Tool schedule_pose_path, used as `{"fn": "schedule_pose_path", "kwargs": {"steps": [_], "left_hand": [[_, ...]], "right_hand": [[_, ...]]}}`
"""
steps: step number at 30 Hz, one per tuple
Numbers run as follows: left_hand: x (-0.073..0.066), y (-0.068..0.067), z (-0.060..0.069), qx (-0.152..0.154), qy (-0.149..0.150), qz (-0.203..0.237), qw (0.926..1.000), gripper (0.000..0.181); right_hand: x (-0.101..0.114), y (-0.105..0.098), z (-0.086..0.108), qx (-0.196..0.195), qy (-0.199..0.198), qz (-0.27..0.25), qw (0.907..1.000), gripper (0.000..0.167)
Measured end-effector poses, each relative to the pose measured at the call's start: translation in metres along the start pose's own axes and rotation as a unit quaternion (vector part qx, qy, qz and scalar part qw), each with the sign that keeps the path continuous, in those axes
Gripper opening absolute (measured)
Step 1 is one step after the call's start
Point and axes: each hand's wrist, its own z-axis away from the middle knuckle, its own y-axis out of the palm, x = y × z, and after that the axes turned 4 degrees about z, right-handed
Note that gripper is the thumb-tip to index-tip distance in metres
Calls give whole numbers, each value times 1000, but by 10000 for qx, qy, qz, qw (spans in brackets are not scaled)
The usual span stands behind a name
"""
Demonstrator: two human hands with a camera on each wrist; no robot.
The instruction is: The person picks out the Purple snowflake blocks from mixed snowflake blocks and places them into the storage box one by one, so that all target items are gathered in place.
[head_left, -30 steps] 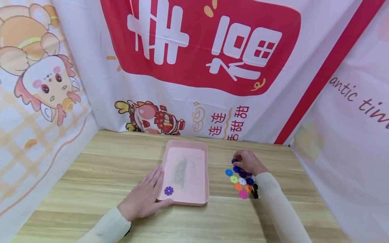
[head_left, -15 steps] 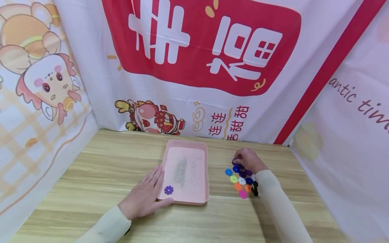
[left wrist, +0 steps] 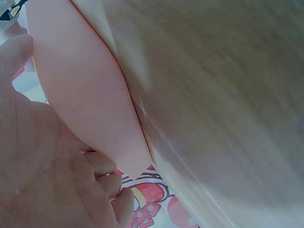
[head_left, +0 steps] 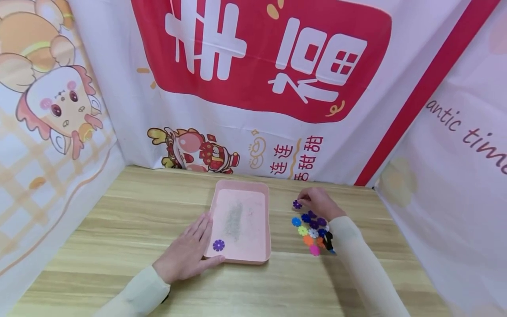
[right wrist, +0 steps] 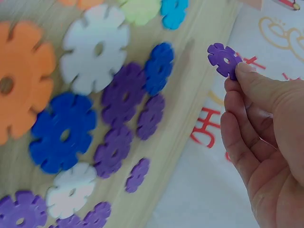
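Note:
My right hand (head_left: 320, 203) pinches a purple notched plastic disc (right wrist: 222, 59) between thumb and fingertips, raised off the table. Below and beside it lies a loose group of flower-shaped discs: an orange disc (right wrist: 28, 83), a white disc (right wrist: 95, 50), a dark blue disc (right wrist: 64, 133) and several purple ones. At the left edge of the pink tray (head_left: 250, 257), my left hand (head_left: 184, 255) rests with fingers extended along the rim and thumb at the near corner. One purple disc (head_left: 218, 245) lies in the tray's near left corner.
A wooden table (head_left: 119, 229) carries the tray and discs. Printed cloth (head_left: 257, 105) hangs behind it and on both sides. A black band (head_left: 328, 241) sits at the right wrist. The tray floor has a greyish-green smudge.
My right hand has lifted the purple disc away from the group and moved slightly left and back with it. The left hand stays on the tray.

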Motion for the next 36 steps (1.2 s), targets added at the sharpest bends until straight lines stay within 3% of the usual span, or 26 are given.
{"fn": "schedule_pose_path", "kwargs": {"steps": [21,36], "left_hand": [[1,2,2,-42,36,-22,10000,105],[-1,1,0,-42,-41,-11,10000,105]], "right_hand": [[73,-1,-9,208,-990,-722,9922,12],[143,5,-34,552,-1610,-516,9841,10]]}}
